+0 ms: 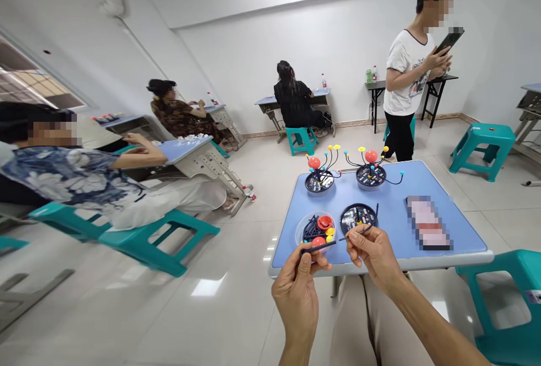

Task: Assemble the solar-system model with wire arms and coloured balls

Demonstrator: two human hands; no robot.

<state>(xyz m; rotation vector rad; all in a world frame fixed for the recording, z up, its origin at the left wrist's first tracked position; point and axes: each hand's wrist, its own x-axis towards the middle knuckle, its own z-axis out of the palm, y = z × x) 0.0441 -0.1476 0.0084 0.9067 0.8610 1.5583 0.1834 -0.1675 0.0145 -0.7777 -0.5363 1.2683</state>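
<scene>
Your left grip (pixel 299 282) pinches a thick black rod (pixel 323 246), its free end just beside the thin black rod (pixel 344 238) clamped in your right grip (pixel 372 253).

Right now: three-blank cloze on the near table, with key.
On the blue rectangular table stand ____ black-based models with red balls.
The nearest black round base lies to the ____ of the clear plastic tub.
The left hand and right hand each hold a dark slender rod; the ____ is nearer the tub.
two; right; left

white walls (pixel 236 61) | glossy tiled floor (pixel 236 309) | teal stools (pixel 482 136) | barred window (pixel 34 75) at left
</scene>
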